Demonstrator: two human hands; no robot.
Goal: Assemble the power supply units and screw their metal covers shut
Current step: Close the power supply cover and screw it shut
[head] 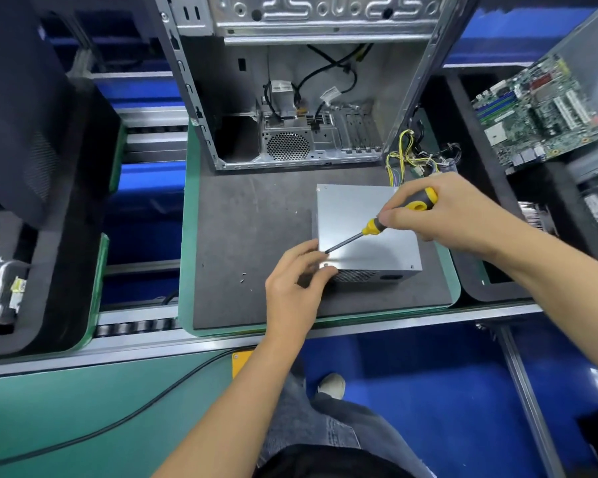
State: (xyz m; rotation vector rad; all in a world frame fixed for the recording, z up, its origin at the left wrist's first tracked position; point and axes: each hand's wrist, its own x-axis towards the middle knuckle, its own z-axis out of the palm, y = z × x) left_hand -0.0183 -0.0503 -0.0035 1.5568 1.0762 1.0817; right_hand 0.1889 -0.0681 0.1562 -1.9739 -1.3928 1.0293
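The yellow-and-black screwdriver [377,227] is gripped by the right hand [439,215]; a screw seems pinched by the left hand [296,288] at the grey metal power supply box [366,229] and could be dropped if the tip slips

My right hand [442,215] grips the yellow-and-black screwdriver [377,229] by its handle; the shaft slants down-left, tip at the near-left corner of the power supply unit [366,232]. My left hand [296,281] rests against that same corner, fingertips [328,270] curled at the cover's edge. The unit sits on a dark foam mat [249,236] in a green tray [187,236]. Two loose screws [243,277] lie on the mat, left of the unit. An open computer case [290,98] stands behind. A motherboard [539,108] lies to the right.
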